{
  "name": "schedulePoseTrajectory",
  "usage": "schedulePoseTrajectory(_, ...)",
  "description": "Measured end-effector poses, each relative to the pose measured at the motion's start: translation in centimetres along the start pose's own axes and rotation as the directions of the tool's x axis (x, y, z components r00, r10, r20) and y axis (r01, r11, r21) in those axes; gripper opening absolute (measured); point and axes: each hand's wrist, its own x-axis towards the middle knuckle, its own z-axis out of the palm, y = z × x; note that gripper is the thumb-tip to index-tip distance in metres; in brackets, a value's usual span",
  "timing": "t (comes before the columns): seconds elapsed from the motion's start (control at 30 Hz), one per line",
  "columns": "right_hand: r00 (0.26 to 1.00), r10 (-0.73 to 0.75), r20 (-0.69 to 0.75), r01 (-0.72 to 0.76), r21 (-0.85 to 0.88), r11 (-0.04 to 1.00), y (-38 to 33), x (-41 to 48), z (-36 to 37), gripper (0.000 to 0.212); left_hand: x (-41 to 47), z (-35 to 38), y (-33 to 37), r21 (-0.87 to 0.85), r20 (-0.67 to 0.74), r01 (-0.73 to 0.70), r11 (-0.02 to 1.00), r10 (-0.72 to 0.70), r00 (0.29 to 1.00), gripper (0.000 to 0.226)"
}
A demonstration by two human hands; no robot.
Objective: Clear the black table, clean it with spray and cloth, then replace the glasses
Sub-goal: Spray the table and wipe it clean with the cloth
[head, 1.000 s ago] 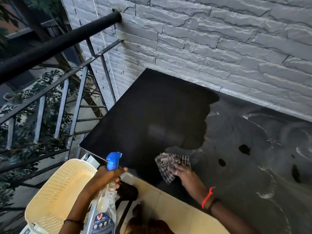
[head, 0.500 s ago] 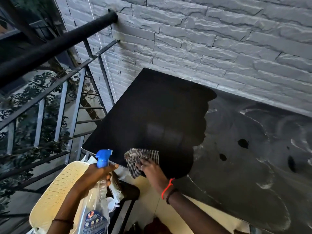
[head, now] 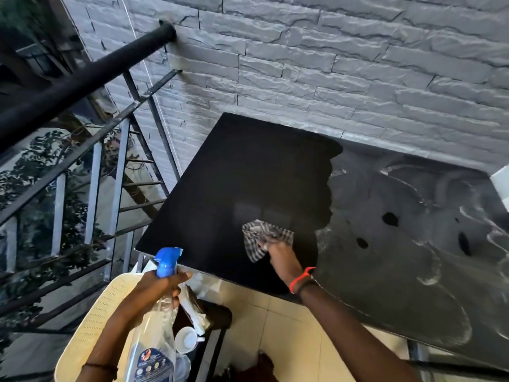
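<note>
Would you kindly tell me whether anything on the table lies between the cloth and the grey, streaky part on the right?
Nothing visible does. The right hand holds the checked cloth on the black table, and the top from there to the streaky grey area shows only smears and a few dark spots.

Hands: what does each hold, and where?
Left hand grips the spray bottle at its neck; right hand holds the checked cloth by its bunched edge.

readable text: none | bottle (head: 157, 323) label (head: 151, 365): dark blue, with a red-and-white emblem and a row of small round icons | wording on label: too blurred and small to make out | numbers, signs: none legible
</note>
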Motion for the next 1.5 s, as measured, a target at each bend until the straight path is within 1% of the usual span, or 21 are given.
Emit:
schedulePoseTrajectory(0.07, 0.999, -0.035, 0.002, 0.035, 0.010, 0.999, -3.2, 1.3, 1.2, 0.042, 0.2, 0.3, 0.0, 0.008, 0.025, 0.003, 1.000, -0.003, 1.000, 0.024)
schedulePoseTrajectory(0.13, 0.995, -0.073, 0.071, 0.074, -0.021, 0.997, -6.0, 1.4, 2.7, 0.038, 0.5, 0.5, 0.1, 0.008, 0.034, 0.003, 1.000, -0.003, 0.999, 0.024)
schedulePoseTrajectory(0.2, 0.984, -0.137, 0.113, 0.147, -0.078, 0.986, -7.5, 0.1, 3.7, 0.040, 0.9, 1.2, 0.6, 0.021, 0.049, -0.003, 1.000, 0.002, 0.999, 0.023)
schedulePoseTrajectory(0.3, 0.975, -0.221, 0.040, 0.223, -0.069, 0.972, -7.5, -3.8, 4.4, 0.056, 1.5, 1.9, 1.5, 0.032, 0.091, -0.033, 0.999, 0.030, 0.995, 0.023)
schedulePoseTrajectory(0.37, 0.971, -0.238, 0.025, 0.239, -0.101, 0.966, -5.5, -7.0, 4.5, 0.037, 1.8, 2.5, 2.3, 0.037, 0.124, -0.045, 0.998, 0.040, 0.991, 0.023)
schedulePoseTrajectory(0.4, 0.978, -0.199, 0.059, 0.204, -0.115, 0.972, -4.4, -8.7, 4.4, 0.037, 1.9, 2.8, 2.7, 0.033, 0.139, -0.054, 0.998, 0.049, 0.989, 0.023)
schedulePoseTrajectory(0.43, 0.984, -0.160, 0.081, 0.169, -0.112, 0.979, -2.9, -10.3, 4.4, 0.044, 2.0, 3.1, 3.0, 0.027, 0.154, -0.065, 0.998, 0.060, 0.986, 0.023)
schedulePoseTrajectory(0.53, 0.999, -0.004, 0.033, 0.007, -0.094, 0.996, 2.8, -14.1, 3.6, 0.057, 2.4, 4.2, 3.9, 0.019, 0.205, -0.094, 0.995, 0.088, 0.975, 0.024)
schedulePoseTrajectory(0.6, 0.994, 0.094, 0.053, -0.095, 0.019, 0.995, 6.4, -13.9, 2.2, 0.065, 2.5, 4.6, 4.3, 0.022, 0.224, -0.109, 0.994, 0.101, 0.969, 0.023)
schedulePoseTrajectory(0.63, 0.991, 0.130, 0.026, -0.131, 0.045, 0.990, 8.0, -13.3, 1.5, 0.065, 2.6, 4.9, 4.5, 0.029, 0.238, -0.115, 0.993, 0.105, 0.966, 0.023)
schedulePoseTrajectory(0.67, 0.986, 0.169, -0.009, -0.169, 0.024, 0.985, 9.0, -12.4, 0.8, 0.063, 2.6, 5.2, 4.6, 0.033, 0.251, -0.118, 0.992, 0.106, 0.962, 0.023)
schedulePoseTrajectory(0.73, 0.963, 0.269, -0.014, -0.267, 0.081, 0.960, 9.2, -10.2, -0.7, 0.053, 2.6, 5.8, 4.9, 0.032, 0.274, -0.116, 0.993, 0.103, 0.956, 0.022)
schedulePoseTrajectory(0.8, 0.958, 0.277, -0.067, -0.271, 0.090, 0.958, 8.0, -7.4, -1.2, 0.047, 2.7, 6.4, 5.2, 0.037, 0.294, -0.123, 0.992, 0.106, 0.950, 0.022)
schedulePoseTrajectory(0.93, 0.989, 0.144, -0.027, -0.142, 0.081, 0.987, 4.8, -5.0, 1.0, 0.053, 3.0, 7.5, 5.4, 0.033, 0.329, -0.124, 0.992, 0.107, 0.938, 0.023)
schedulePoseTrajectory(1.03, 0.995, 0.093, -0.020, -0.091, 0.062, 0.994, 3.3, -7.4, 1.9, 0.053, 3.3, 9.0, 5.7, 0.025, 0.347, -0.100, 0.995, 0.085, 0.934, 0.023)
schedulePoseTrajectory(1.13, 0.997, 0.079, -0.006, -0.079, 0.035, 0.996, 4.6, -11.4, 3.0, 0.064, 3.5, 10.7, 6.1, 0.037, 0.362, -0.098, 0.994, 0.078, 0.929, 0.023)
schedulePoseTrajectory(1.2, 0.999, 0.031, -0.028, -0.030, 0.014, 0.999, 6.6, -14.0, 2.7, 0.072, 3.6, 12.2, 6.6, 0.058, 0.374, -0.112, 0.992, 0.082, 0.924, 0.022)
schedulePoseTrajectory(1.27, 0.998, 0.068, 0.007, -0.069, 0.049, 0.996, 9.4, -16.4, 2.4, 0.076, 3.7, 13.6, 7.0, 0.068, 0.389, -0.115, 0.991, 0.080, 0.918, 0.022)
schedulePoseTrajectory(1.37, 0.976, 0.218, 0.008, -0.218, 0.064, 0.974, 14.8, -19.3, 0.9, 0.069, 3.8, 16.7, 7.5, 0.077, 0.388, -0.118, 0.990, 0.080, 0.918, 0.021)
schedulePoseTrajectory(1.43, 0.958, 0.274, -0.086, -0.268, 0.076, 0.960, 17.2, -20.4, -0.7, 0.072, 3.8, 18.6, 7.7, 0.086, 0.394, -0.131, 0.988, 0.087, 0.915, 0.023)
schedulePoseTrajectory(1.5, 0.934, 0.349, -0.078, -0.345, 0.061, 0.937, 18.8, -21.0, -2.4, 0.074, 3.8, 20.7, 8.0, 0.087, 0.395, -0.137, 0.987, 0.092, 0.914, 0.024)
